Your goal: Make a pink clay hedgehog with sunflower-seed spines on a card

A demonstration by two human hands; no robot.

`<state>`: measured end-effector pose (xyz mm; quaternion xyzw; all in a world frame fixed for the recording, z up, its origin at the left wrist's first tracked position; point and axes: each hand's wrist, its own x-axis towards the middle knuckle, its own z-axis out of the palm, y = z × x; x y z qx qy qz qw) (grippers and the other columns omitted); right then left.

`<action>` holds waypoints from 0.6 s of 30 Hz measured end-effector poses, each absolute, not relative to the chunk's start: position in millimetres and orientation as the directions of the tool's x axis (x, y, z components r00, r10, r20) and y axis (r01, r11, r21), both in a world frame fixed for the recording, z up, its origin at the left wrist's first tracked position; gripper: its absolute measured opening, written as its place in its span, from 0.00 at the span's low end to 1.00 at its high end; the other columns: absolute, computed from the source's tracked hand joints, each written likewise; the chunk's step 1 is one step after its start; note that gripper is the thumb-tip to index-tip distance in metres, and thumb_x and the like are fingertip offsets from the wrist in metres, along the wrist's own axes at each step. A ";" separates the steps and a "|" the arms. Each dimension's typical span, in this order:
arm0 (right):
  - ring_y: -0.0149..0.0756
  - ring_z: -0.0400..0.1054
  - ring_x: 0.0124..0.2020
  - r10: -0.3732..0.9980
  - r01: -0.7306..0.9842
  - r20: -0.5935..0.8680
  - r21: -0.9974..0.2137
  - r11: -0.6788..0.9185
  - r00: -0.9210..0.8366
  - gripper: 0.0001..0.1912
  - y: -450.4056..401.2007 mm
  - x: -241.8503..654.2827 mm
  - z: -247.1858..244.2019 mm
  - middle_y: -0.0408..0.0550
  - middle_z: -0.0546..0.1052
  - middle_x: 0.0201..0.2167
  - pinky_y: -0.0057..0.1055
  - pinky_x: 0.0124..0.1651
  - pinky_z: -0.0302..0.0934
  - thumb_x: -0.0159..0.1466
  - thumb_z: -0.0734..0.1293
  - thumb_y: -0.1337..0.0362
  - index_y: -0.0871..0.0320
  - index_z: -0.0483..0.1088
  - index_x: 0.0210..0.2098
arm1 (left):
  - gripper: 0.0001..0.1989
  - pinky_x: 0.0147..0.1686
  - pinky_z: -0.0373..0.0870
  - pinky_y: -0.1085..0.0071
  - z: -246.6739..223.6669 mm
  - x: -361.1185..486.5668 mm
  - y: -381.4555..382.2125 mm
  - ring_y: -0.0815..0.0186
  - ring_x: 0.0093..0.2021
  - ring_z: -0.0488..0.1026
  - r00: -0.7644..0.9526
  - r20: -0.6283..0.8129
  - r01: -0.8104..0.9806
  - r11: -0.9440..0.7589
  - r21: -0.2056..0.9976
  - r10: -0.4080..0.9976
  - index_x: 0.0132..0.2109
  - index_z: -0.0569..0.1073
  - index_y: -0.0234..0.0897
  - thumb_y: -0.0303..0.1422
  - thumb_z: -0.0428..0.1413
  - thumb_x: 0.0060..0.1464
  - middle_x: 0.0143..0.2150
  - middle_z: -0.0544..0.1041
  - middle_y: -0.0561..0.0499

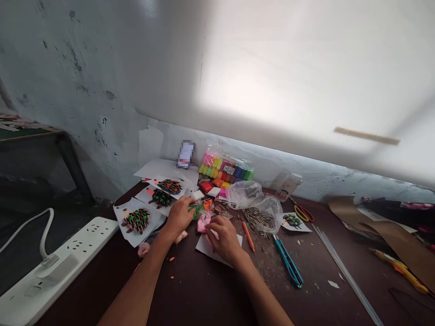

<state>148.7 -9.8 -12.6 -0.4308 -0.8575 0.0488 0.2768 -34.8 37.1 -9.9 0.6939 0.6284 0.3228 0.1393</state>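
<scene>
My left hand (180, 217) is closed at the green clay packet (194, 210), with its fingertips on the wrapper. My right hand (222, 235) is bent over a white paper (217, 254), its fingers curled beside the pink clay (204, 222); what lies between its fingertips is too small to make out. An orange clay packet (208, 204) sits between and behind the hands. To the right of my right hand lies an orange pen (248, 237). Sunflower seeds (258, 218) fill a clear plastic bag behind it.
Seed-covered hedgehog pictures (136, 221) lie at left above a white power strip (81, 246). A teal cutter (288, 262), scissors (303, 213), clear sticks (346, 274) and a yellow tool (401, 270) lie at right. Coloured clay packs (226, 168) and a phone (186, 154) stand near the wall.
</scene>
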 end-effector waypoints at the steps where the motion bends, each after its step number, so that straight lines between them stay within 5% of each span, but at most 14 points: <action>1: 0.36 0.66 0.38 0.750 0.710 0.410 -0.282 0.645 -0.519 0.09 -10.7 145.6 -11.7 0.47 0.75 0.36 0.32 0.43 0.59 0.65 0.62 0.64 0.53 0.76 0.36 | 0.12 0.48 0.67 0.66 -9.3 -34.7 38.2 0.59 0.45 0.73 -0.021 0.286 0.760 -0.171 0.627 0.958 0.42 0.76 0.34 0.26 0.52 0.50 0.42 0.77 0.44; 9: 0.44 0.62 0.50 0.828 0.860 0.379 -0.136 0.491 -0.413 0.17 -4.2 140.3 -17.8 0.54 0.68 0.57 0.41 0.50 0.58 0.65 0.62 0.63 0.55 0.68 0.53 | 0.21 0.48 0.69 0.66 -9.7 -37.4 46.9 0.59 0.48 0.74 -0.072 0.215 0.282 -0.187 0.941 0.974 0.47 0.75 0.33 0.42 0.50 0.54 0.47 0.78 0.44; 13: 0.44 0.61 0.52 0.826 0.857 0.417 -0.179 0.483 -0.379 0.13 -6.8 140.3 -19.3 0.54 0.68 0.55 0.40 0.52 0.57 0.66 0.60 0.65 0.56 0.71 0.48 | 0.23 0.48 0.70 0.64 -2.7 -41.3 47.2 0.58 0.49 0.73 -0.133 0.215 0.058 -0.209 0.976 0.967 0.45 0.75 0.32 0.45 0.51 0.51 0.47 0.78 0.43; 18: 0.41 0.62 0.49 0.782 0.804 0.442 -0.196 0.562 -0.439 0.12 -12.2 131.1 -18.6 0.51 0.71 0.51 0.39 0.51 0.58 0.64 0.61 0.68 0.53 0.72 0.45 | 0.24 0.39 0.74 0.66 6.1 -51.0 44.6 0.62 0.35 0.76 -0.289 0.182 -0.088 -0.215 0.973 0.940 0.41 0.74 0.31 0.48 0.49 0.53 0.36 0.79 0.44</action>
